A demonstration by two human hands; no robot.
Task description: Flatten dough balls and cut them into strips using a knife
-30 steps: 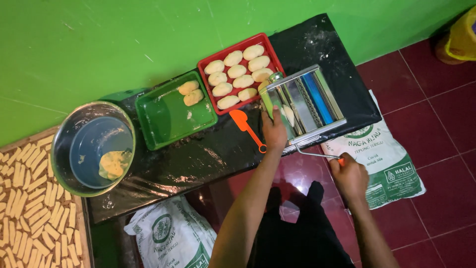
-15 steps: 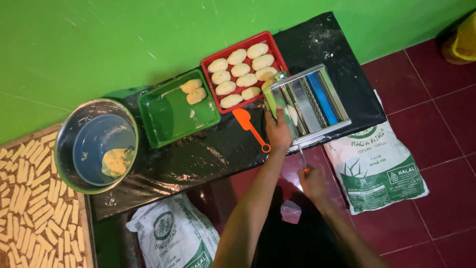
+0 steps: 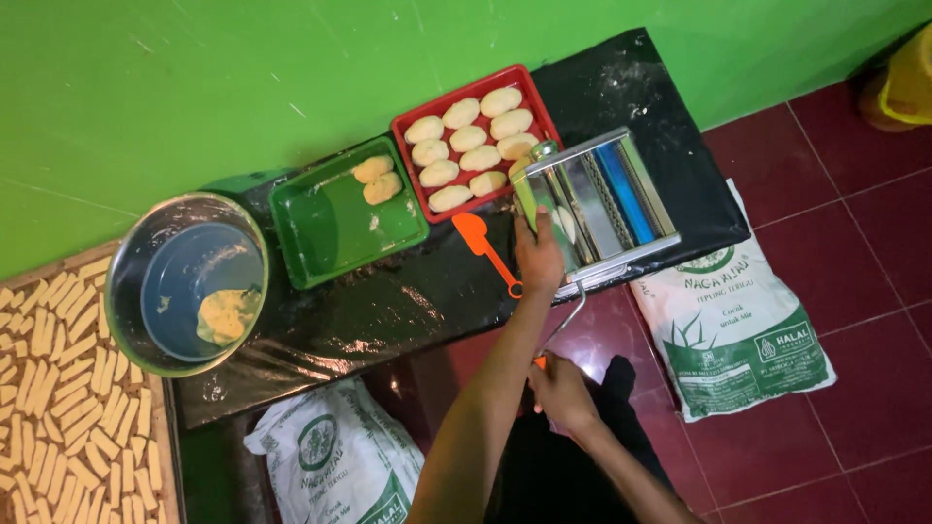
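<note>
Head view. Pasta roller machine [image 3: 597, 206] stands at the right near edge of the black tabletop [image 3: 388, 311]. Left hand [image 3: 537, 254] rests on the machine's left side, by a pale dough piece [image 3: 566, 225] lying on the rollers; whether that grip pinches the dough or only steadies the machine, I cannot tell. Right hand [image 3: 558, 390] is wrapped around the orange knob of the crank handle [image 3: 568, 320], which hangs below the tabletop edge.

Judgement: turn the crank evenly, keep the dough flat and centred, fingers back from the rollers, and hold the machine down so it does not shift.

Surroundings: orange spatula [image 3: 485, 250] just left of the left hand. Red tray [image 3: 532, 89] of dough ovals touches the machine's far side. Green tray [image 3: 330, 228] with two pieces sits to the left. Steel bowl [image 3: 126, 262] farther left. Flour sack [image 3: 743, 320] lies on the floor near the crank's path.
</note>
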